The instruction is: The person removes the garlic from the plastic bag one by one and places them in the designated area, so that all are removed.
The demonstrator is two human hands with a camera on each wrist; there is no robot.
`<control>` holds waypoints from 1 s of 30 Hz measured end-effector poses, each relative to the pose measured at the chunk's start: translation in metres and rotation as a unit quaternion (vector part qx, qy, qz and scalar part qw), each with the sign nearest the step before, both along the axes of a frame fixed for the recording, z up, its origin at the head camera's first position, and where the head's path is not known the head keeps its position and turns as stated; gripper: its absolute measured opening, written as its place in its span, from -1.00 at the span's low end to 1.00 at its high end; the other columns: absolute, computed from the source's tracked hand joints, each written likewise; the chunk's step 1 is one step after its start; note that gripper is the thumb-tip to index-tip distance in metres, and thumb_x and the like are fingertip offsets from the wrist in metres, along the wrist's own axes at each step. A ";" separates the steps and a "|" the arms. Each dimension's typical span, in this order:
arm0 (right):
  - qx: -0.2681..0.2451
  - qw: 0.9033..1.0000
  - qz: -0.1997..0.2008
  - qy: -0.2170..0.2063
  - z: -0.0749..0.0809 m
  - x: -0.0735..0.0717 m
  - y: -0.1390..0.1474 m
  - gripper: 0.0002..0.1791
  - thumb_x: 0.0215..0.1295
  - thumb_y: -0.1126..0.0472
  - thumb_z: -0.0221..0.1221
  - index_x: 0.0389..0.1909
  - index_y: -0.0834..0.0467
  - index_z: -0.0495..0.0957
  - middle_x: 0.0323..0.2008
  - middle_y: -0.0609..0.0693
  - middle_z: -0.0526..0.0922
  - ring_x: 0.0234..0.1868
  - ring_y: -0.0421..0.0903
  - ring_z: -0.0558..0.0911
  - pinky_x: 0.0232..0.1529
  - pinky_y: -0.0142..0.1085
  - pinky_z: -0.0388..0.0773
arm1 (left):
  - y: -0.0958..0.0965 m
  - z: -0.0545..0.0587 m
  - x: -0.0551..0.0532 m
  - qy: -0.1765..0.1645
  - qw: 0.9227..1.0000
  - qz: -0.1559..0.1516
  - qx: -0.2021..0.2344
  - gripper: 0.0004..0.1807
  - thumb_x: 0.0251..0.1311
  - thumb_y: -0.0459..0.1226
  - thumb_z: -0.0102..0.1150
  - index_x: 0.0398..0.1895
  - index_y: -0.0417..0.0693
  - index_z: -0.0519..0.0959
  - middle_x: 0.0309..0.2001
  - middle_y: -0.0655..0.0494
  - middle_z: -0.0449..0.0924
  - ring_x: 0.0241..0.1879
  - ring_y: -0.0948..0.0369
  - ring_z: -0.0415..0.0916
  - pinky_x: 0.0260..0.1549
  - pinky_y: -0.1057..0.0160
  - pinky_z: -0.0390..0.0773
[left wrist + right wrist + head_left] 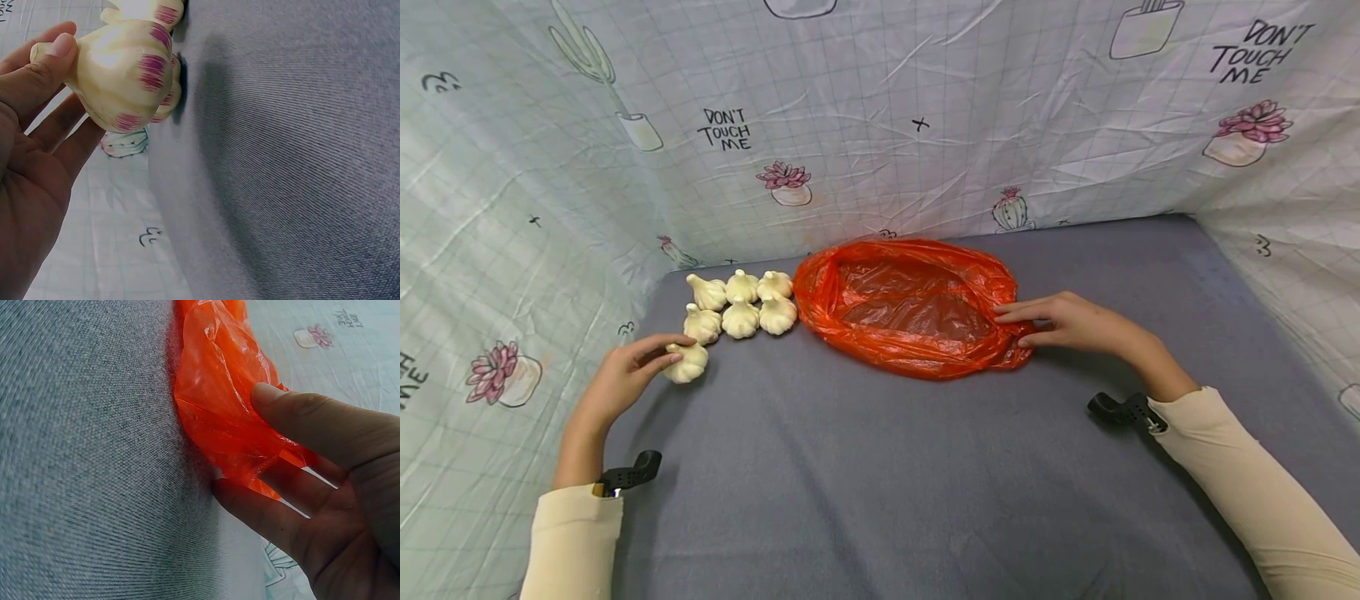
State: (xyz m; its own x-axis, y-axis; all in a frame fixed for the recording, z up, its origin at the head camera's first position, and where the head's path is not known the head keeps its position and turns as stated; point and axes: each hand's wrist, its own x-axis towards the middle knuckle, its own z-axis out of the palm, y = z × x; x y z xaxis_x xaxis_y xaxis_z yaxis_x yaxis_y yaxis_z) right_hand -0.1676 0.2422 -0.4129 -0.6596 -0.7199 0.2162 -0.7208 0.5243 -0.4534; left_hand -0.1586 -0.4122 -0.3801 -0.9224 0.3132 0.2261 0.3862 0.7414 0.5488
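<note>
My left hand (628, 371) pinches a white garlic bulb (687, 364) by its stem between thumb and fingers. Purple streaks mark the round base of the held garlic bulb (128, 75) in the left wrist view. Just beyond it, several more garlic bulbs (741, 318) sit close together in two rows. An orange-red plastic bag (917, 354) lies with its wide mouth spread open, right of the bulbs. At its right end my right hand (1075, 323) holds the rim; the right wrist view shows the thumb over the crumpled plastic (219, 406) and fingers beneath.
A grey cloth-covered table (865, 467) lies under everything. Printed fabric (865, 125) hangs at the back and both sides, close behind the bag and bulbs. A black wrist mount (632, 473) juts from the left sleeve, and another mount (1120, 410) from the right.
</note>
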 end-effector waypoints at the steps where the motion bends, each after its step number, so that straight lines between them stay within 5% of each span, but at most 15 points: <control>1: 0.000 1.000 0.000 0.001 0.000 0.000 0.000 -0.49 0.22 0.32 0.41 0.22 0.20 0.62 0.28 0.12 0.58 0.18 0.09 0.62 -0.03 -0.01 0.62 | -0.001 -0.001 -0.001 -0.002 1.000 0.000 0.001 -0.72 0.41 -0.36 0.21 0.13 -0.04 0.69 0.07 -0.02 0.69 0.02 0.63 0.45 -0.11 0.63 0.35; 14: 0.001 1.000 -0.005 -0.019 -0.001 0.000 0.001 -0.47 0.25 0.30 0.40 0.26 0.20 0.60 0.30 0.12 0.56 0.24 0.14 0.58 0.06 0.09 0.58 | -0.008 -0.011 -0.006 0.012 1.000 -0.009 0.001 -0.73 0.39 -0.47 0.16 0.10 -0.25 0.66 0.05 -0.29 0.65 0.03 0.68 0.41 -0.10 0.66 0.34; 30: -0.004 1.000 -0.005 -0.024 -0.002 -0.001 0.003 -0.48 0.26 0.28 0.39 0.26 0.20 0.60 0.30 0.09 0.57 0.25 0.15 0.57 0.10 0.10 0.55 | -0.012 -0.015 -0.010 -0.031 0.999 -0.013 0.006 -0.72 0.49 -0.35 0.09 0.18 -0.17 0.61 0.11 -0.20 0.61 0.07 0.64 0.38 -0.09 0.63 0.35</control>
State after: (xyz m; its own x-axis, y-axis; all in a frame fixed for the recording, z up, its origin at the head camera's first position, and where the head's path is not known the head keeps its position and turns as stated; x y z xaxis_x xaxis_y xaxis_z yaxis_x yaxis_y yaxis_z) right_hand -0.1682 0.2454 -0.4147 -0.6762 -0.7119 0.1897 -0.6928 0.5268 -0.4925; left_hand -0.1690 -0.4242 -0.3951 -0.9263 0.3350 0.1725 0.3703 0.7249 0.5808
